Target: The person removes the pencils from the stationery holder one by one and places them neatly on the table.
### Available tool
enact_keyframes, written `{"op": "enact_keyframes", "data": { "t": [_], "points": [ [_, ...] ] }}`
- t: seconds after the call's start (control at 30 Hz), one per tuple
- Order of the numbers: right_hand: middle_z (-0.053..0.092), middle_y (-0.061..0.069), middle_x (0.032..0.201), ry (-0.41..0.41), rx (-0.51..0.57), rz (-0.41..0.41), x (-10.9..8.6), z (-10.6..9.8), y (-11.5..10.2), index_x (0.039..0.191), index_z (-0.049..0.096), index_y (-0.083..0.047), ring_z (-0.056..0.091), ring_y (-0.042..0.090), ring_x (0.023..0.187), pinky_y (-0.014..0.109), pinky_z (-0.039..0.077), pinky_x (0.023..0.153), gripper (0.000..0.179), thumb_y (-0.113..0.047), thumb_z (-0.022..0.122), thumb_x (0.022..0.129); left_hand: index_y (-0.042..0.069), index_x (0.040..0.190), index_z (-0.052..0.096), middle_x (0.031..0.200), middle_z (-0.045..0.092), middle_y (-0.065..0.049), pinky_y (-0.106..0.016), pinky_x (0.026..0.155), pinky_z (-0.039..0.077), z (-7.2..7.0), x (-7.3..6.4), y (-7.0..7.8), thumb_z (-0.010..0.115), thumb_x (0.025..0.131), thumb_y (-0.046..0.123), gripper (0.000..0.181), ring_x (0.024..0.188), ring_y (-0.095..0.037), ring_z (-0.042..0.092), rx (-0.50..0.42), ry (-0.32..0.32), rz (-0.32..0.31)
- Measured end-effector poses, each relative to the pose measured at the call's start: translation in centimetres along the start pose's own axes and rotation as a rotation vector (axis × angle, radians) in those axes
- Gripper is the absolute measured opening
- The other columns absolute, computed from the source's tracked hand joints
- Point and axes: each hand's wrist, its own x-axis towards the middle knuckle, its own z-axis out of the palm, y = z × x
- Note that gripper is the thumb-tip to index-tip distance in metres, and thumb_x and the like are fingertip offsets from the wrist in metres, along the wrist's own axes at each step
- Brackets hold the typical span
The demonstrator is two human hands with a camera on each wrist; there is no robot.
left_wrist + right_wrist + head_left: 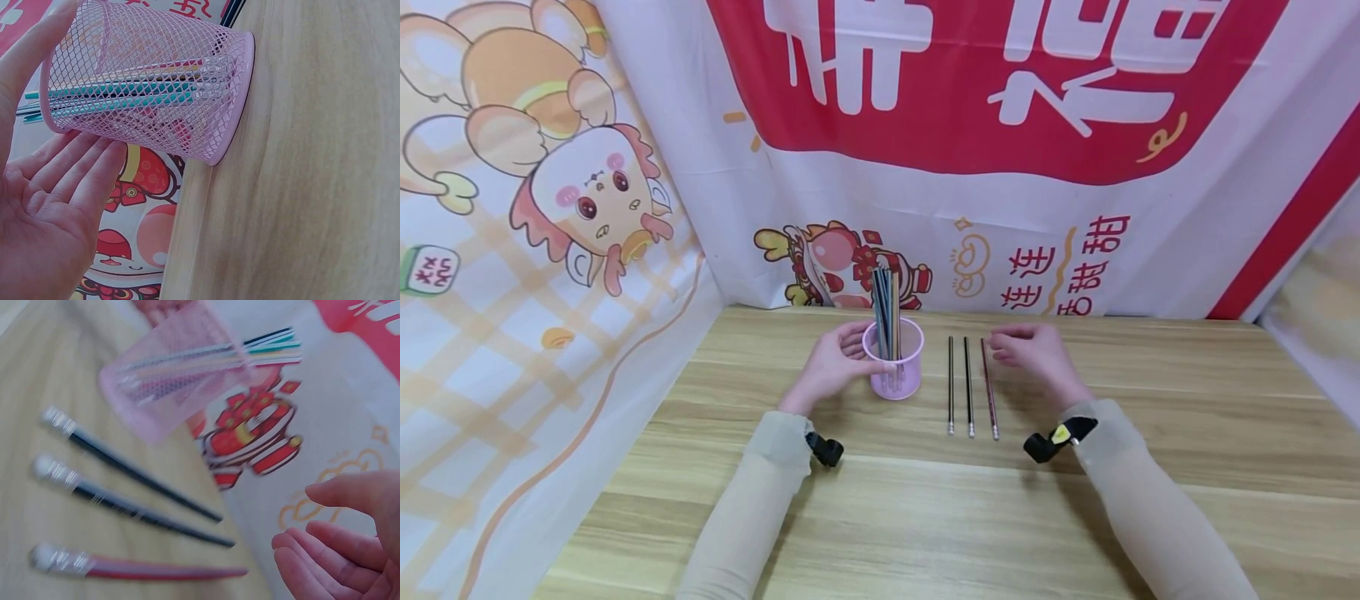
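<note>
A pink mesh pencil cup (907, 382) stands upright on the table, with several pencils (144, 92) in it, some teal, their eraser ends down. My left hand (833, 364) holds the cup from the left, thumb across the near side and fingers round the far side. Right of the cup lie a black pencil (951, 383), a second black pencil (968, 387) and a dark red pencil (989, 387), roughly side by side with erasers toward me. My right hand (1032, 352) is just beside the red pencil's far end; in the right wrist view its thumb and fingers are apart, holding nothing.
The wood-grain table (895, 517) ends at the back against a hanging cloth (842, 196) with red and white print and cartoon figures. Another printed cloth (490, 333) hangs along the left side. A small black wrist camera (826, 450) sits below the left hand.
</note>
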Motion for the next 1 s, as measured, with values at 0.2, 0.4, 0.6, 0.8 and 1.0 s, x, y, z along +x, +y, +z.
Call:
{"op": "enact_keyframes", "data": {
  "t": [0.2,0.4,0.6,0.8,1.0],
  "points": [
    [0.066,0.023,0.126,0.000,0.111,-0.079,-0.3,-0.1,-2.5,0.130,0.063,0.006,0.069,0.031,0.108,0.032,0.058,0.091,0.051,-0.027,0.077,0.094,0.006,0.144,0.053,0.138,0.060,-0.011,-0.033,0.106,0.049,-0.1,0.0,0.0,0.094,0.073,0.017,0.083,0.125,-0.025,0.059,0.003,-0.006,0.003],
    [0.065,0.019,0.129,-0.012,0.165,-0.080,-0.5,0.3,-4.6,0.132,0.063,0.001,0.066,0.031,0.114,0.034,0.057,0.096,0.057,-0.033,0.080,0.091,0.007,0.143,0.054,0.137,0.061,-0.009,-0.031,0.105,0.050,-0.2,0.1,-0.2,0.095,0.072,0.020,0.083,0.124,-0.023,0.060,0.008,-0.001,0.003],
    [0.065,0.018,0.130,-0.050,0.197,-0.126,-0.1,1.8,-6.1,0.133,0.063,0.003,0.065,0.030,0.116,0.033,0.056,0.096,0.052,-0.025,0.079,0.092,0.008,0.143,0.055,0.136,0.062,-0.008,-0.030,0.104,0.050,-0.2,0.2,-0.3,0.095,0.072,0.021,0.083,0.123,-0.022,0.060,0.008,0.001,0.001],
    [0.068,0.010,0.128,-0.050,0.129,-0.165,0.7,3.8,-7.4,0.130,0.068,-0.004,0.066,0.023,0.112,0.036,0.055,0.098,0.049,-0.028,0.081,0.090,0.006,0.144,0.054,0.138,0.061,-0.012,-0.033,0.106,0.049,-0.2,0.2,-0.3,0.095,0.072,0.019,0.084,0.124,-0.025,0.060,0.007,-0.005,0.010],
    [0.070,0.004,0.125,-0.073,0.016,-0.163,2.0,5.5,-7.8,0.127,0.072,-0.011,0.065,0.022,0.112,0.044,0.048,0.106,0.048,-0.036,0.082,0.088,0.004,0.142,0.054,0.137,0.061,-0.012,-0.033,0.105,0.050,-0.1,0.3,-0.3,0.096,0.071,0.018,0.084,0.123,-0.026,0.060,0.009,-0.006,0.025]
  ]
}}
